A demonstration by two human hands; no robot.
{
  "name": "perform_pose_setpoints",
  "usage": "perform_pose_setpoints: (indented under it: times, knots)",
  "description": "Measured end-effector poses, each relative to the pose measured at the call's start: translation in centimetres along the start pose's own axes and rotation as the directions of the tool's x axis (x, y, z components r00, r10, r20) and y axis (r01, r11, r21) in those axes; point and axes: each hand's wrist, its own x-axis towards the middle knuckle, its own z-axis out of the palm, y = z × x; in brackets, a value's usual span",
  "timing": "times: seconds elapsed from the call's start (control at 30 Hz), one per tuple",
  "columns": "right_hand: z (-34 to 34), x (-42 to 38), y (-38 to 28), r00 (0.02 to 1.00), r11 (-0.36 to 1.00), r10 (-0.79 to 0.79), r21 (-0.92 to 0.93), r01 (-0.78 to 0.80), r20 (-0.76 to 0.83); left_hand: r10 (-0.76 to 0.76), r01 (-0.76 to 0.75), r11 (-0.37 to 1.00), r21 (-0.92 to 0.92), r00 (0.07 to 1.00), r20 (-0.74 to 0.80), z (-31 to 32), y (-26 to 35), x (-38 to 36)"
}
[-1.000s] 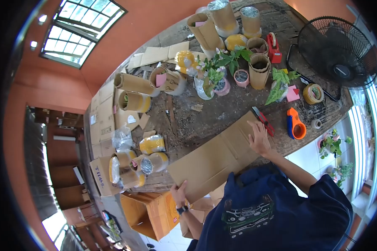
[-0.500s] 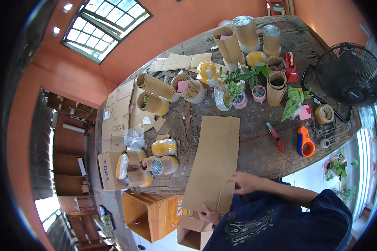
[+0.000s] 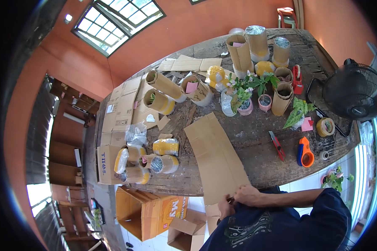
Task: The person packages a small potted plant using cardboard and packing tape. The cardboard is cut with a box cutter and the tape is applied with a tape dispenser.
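A long flat piece of cardboard (image 3: 218,154) lies slanted over the table's near edge, its far end resting on the wood. At its near end my left hand (image 3: 226,207) is closed on the edge. Right beside it, my right hand (image 3: 246,195) is also closed on the cardboard, at the near right corner. The fingertips of both hands are partly hidden. To the right of the sheet lie a red cutter knife (image 3: 277,147) and an orange and blue tape dispenser (image 3: 305,152).
Cardboard tubes (image 3: 165,85) and potted plants (image 3: 245,102) stand across the wooden table (image 3: 255,163). Wrapped rolls (image 3: 165,146) lie at the left. A black fan (image 3: 354,92) stands at the right. Open boxes (image 3: 146,213) sit below the near edge.
My right hand has come down to the cardboard's near edge, close to my left hand. The sheet has turned, its far end swinging left. The view has shifted slightly.
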Motion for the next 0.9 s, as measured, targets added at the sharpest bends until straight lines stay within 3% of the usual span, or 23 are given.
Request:
perform_pose_setpoints:
  times: [0.07,0.1,0.13,0.17,0.2,0.27,0.33,0.4,0.5,0.6,0.7,0.73,0.8,0.83,0.9]
  knots:
    - [1.3,-0.1,2.2,1.0,0.998,-0.003,-0.065,0.002,-0.008,-0.057,0.061,0.97,0.234,0.998,-0.022,8.3,3.7,-6.9]
    - [1.5,-0.2,3.1,0.999,0.996,0.007,-0.09,-0.011,-0.044,0.173,-0.195,0.817,0.542,0.981,0.093,8.7,4.1,-8.5]
    - [1.4,-0.2,3.9,0.997,0.993,0.018,-0.115,-0.027,-0.08,0.339,-0.421,0.514,0.747,0.9,0.274,8.8,4.5,-9.2]
    - [1.3,-0.3,4.5,0.993,0.989,0.026,-0.138,-0.042,-0.115,0.411,-0.573,0.118,0.811,0.772,0.485,9.0,5.0,-10.2]
    - [1.4,-0.4,4.9,0.976,0.993,0.009,-0.116,-0.035,-0.216,0.561,-0.626,-0.34,0.702,0.464,0.685,11.2,6.6,-11.7]
    - [0.0,-0.3,4.8,0.951,0.984,-0.088,-0.174,0.036,-0.298,0.58,-0.5,-0.479,0.722,0.437,0.688,13.9,8.2,-12.1]
    - [-0.6,-0.1,4.6,0.93,0.971,-0.152,-0.225,0.078,-0.334,0.518,-0.465,-0.489,0.738,0.526,0.675,13.7,8.7,-10.9]
    - [-0.8,0.4,4.5,0.925,0.961,-0.175,-0.263,0.087,-0.337,0.332,-0.519,-0.383,0.764,0.694,0.639,12.3,10.2,-7.7]
    - [-1.9,1.0,4.1,0.898,0.967,-0.086,-0.253,-0.029,-0.431,0.265,-0.579,-0.338,0.742,0.697,0.666,13.5,13.2,-6.4]
    - [-0.5,1.7,4.1,0.847,0.9,-0.068,-0.398,-0.175,-0.527,0.221,-0.65,-0.306,0.695,0.662,0.716,13.8,14.7,-3.7]
    - [1.7,4.0,6.6,0.935,0.926,0.065,-0.329,-0.188,-0.35,0.18,-0.68,-0.251,0.689,0.666,0.724,12.9,13.7,-1.3]
    - [1.8,4.8,7.4,0.971,0.946,0.117,-0.275,-0.173,-0.207,0.174,-0.678,-0.238,0.696,0.675,0.717,12.5,13.0,-0.7]
    - [1.7,6.4,8.7,0.978,0.973,0.187,-0.156,-0.171,0.094,0.305,-0.669,-0.451,0.591,0.507,0.806,10.1,9.7,0.7]
    - [1.1,6.7,9.0,0.982,0.983,0.165,-0.103,-0.155,0.095,0.352,-0.637,-0.552,0.538,0.407,0.843,9.8,9.1,1.4]
    - [-0.4,7.0,8.9,0.988,0.993,0.115,0.002,-0.116,0.102,0.411,-0.535,-0.661,0.526,0.329,0.85,11.4,9.2,-2.3]
